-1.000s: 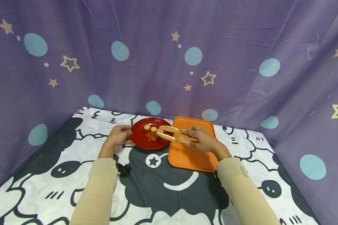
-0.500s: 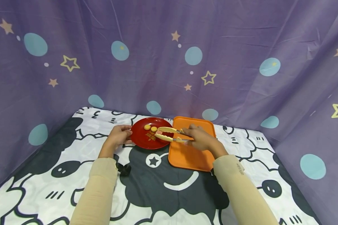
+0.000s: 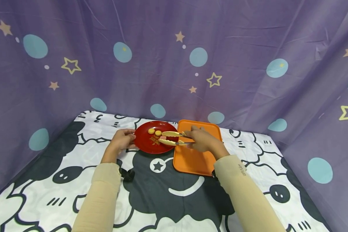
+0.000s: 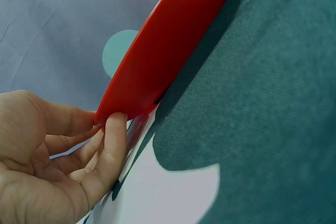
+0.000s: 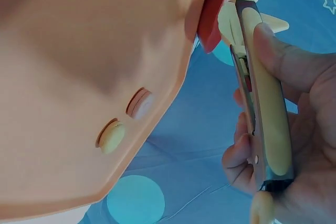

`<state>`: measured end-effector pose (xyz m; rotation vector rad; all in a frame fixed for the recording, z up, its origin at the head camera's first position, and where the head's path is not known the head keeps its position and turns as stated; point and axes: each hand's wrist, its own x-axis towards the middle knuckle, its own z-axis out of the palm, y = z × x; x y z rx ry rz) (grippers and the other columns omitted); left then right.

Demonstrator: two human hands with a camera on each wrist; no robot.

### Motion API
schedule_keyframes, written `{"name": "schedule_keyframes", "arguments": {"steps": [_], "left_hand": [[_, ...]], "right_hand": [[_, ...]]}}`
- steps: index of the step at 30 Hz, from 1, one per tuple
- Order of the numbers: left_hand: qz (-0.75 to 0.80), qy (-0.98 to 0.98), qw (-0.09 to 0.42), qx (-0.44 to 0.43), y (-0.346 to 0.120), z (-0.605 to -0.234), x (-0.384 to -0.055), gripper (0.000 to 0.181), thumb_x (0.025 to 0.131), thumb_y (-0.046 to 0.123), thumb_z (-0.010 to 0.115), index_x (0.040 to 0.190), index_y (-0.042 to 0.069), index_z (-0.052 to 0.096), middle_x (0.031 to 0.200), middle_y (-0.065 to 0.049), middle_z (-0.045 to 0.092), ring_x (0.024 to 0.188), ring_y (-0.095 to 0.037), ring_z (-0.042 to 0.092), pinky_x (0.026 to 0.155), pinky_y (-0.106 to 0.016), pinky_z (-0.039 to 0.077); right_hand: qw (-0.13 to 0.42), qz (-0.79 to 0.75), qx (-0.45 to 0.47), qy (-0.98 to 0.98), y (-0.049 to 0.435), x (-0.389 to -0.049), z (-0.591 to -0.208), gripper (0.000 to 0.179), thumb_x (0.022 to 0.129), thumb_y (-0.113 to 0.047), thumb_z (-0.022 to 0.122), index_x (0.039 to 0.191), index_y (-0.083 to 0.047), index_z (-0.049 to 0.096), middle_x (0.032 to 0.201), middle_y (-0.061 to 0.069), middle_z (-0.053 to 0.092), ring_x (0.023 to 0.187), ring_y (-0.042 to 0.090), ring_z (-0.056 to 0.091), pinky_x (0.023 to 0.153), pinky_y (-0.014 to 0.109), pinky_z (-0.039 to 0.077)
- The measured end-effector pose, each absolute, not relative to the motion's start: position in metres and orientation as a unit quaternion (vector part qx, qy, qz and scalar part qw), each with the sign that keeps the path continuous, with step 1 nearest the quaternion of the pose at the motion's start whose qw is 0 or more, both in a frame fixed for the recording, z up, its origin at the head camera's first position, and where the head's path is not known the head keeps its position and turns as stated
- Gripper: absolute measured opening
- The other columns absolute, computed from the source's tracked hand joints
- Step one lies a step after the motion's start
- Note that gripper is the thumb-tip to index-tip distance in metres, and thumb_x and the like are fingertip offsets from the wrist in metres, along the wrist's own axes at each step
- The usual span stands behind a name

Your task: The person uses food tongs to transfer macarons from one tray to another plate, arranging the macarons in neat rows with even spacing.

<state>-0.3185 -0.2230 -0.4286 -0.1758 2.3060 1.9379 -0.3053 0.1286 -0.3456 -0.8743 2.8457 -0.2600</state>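
My left hand [image 3: 122, 141] pinches the rim of a red plate [image 3: 145, 143] between thumb and fingers; the left wrist view shows this grip on the plate's edge. Two yellow macarons [image 3: 151, 131] lie on the plate beside its gold print. My right hand [image 3: 202, 140] holds cream-tipped tongs [image 3: 169, 142], whose tips stand apart over the plate's right side. A small pink macaron [image 3: 163, 137] shows between those tips; whether they touch it I cannot tell. In the right wrist view, my thumb lies along the tongs' handle [image 5: 268, 103].
An orange tray [image 3: 188, 162] adjoins the plate on the right. A pink macaron [image 5: 139, 103] and a yellow macaron [image 5: 112, 136] sit on it in the right wrist view. A cartoon-print cloth [image 3: 150, 199] covers the table, with a purple curtain [image 3: 162, 74] behind.
My right hand has shifted left with the tongs, and the pink macaron between the tips has moved slightly left and down. My left hand and the plate keep nearly the same place.
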Motion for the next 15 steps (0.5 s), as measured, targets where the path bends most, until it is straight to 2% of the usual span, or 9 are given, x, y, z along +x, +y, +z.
{"name": "schedule_keyframes", "arguments": {"steps": [8, 15], "left_hand": [[0.645, 0.759, 0.063, -0.058, -0.2220, -0.4282, -0.3189, 0.048, 0.104, 0.002, 0.050, 0.151, -0.005, 0.041, 0.137, -0.027, 0.053, 0.083, -0.014, 0.069, 0.075, -0.033, 0.063], [0.642, 0.762, 0.060, -0.060, -0.2225, -0.4296, -0.3190, 0.047, 0.104, 0.001, 0.050, 0.150, -0.005, 0.043, 0.134, -0.026, 0.055, 0.080, -0.013, 0.069, 0.073, -0.032, 0.063]], "right_hand": [[0.084, -0.076, -0.285, 0.952, 0.1262, -0.3025, -0.3428, 0.041, 0.097, -0.025, 0.073, 0.137, -0.019, 0.062, 0.111, 0.011, 0.055, 0.090, 0.028, 0.044, 0.075, 0.036, 0.039], [0.077, -0.075, -0.291, 0.951, 0.1276, -0.3021, -0.3434, 0.042, 0.096, -0.025, 0.074, 0.136, -0.019, 0.062, 0.106, 0.007, 0.051, 0.088, 0.028, 0.044, 0.073, 0.035, 0.036]]}}
